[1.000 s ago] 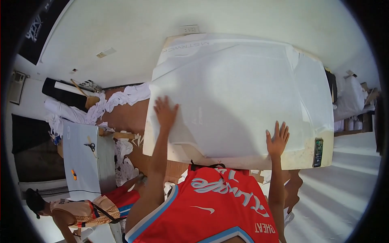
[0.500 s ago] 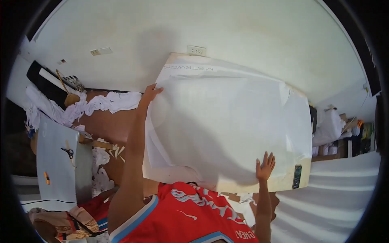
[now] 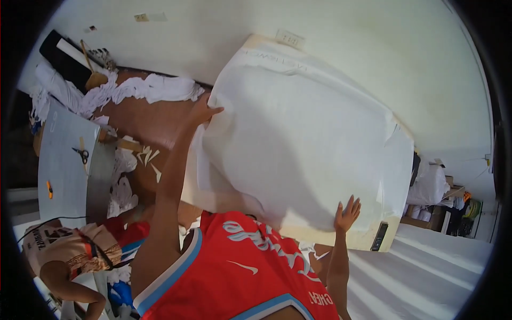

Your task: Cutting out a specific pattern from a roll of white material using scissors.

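A large white sheet (image 3: pixel 298 138) covers most of the cream board-topped table (image 3: pixel 298 233), rumpled along its left side. My left hand (image 3: pixel 209 109) grips the sheet at its upper-left edge, thumb pointing inward and the other fingers partly hidden. My right hand (image 3: pixel 347 213) lies with fingers spread on the sheet's lower right part. Just right of it, a dark phone (image 3: pixel 380 236) rests on the cream margin of the board.
At left stands a grey table (image 3: pixel 64 149) with black scissors (image 3: pixel 81 155) and an orange cutter (image 3: pixel 49 189). A co-worker (image 3: pixel 69 256) bends below it. White cloth heaps (image 3: pixel 170 88) lie on the brown floor. Packed bundles (image 3: pixel 426 186) fill the right, and a wall (image 3: pixel 373 48) rises beyond.
A second ago my left hand lay spread on the sheet; it has moved up to the left edge and closed there. The sheet's left part is more rumpled. The view has shifted.
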Tool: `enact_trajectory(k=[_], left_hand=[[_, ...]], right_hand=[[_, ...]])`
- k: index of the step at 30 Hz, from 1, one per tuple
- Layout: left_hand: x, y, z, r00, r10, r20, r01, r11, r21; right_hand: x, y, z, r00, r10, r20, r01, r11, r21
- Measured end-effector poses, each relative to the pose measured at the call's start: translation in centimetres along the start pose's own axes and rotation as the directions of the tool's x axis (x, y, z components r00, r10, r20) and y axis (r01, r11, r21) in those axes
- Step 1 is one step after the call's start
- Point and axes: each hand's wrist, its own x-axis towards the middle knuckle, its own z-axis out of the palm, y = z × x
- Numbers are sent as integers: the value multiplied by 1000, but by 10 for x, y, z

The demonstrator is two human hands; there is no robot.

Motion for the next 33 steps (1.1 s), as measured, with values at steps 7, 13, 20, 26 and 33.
enact_trajectory(k=[7, 13, 20, 26, 33], left_hand=[[-143, -14, 8, 977, -205, 65, 210, 974, -84], [-195, -1, 26, 998, -64, 27, 69, 936, -345], [-200, -19, 28, 990, 42, -134, -42, 999, 1], [-209, -44, 45, 956, -29, -293, 115, 952, 282], [-232, 10, 78, 762, 458, -458, 25, 685, 728]], right_hand=[[3, 1, -1, 999, -19, -49, 19, 1000, -5], [-1, -3, -1, 991, -24, -135, 17, 998, -54], [-3, 0, 0, 986, -19, -165, 23, 999, 24], [-1, 7, 5, 991, -6, -130, 11, 999, 38], [-4, -11, 7, 971, 231, -60, -233, 972, -30]])
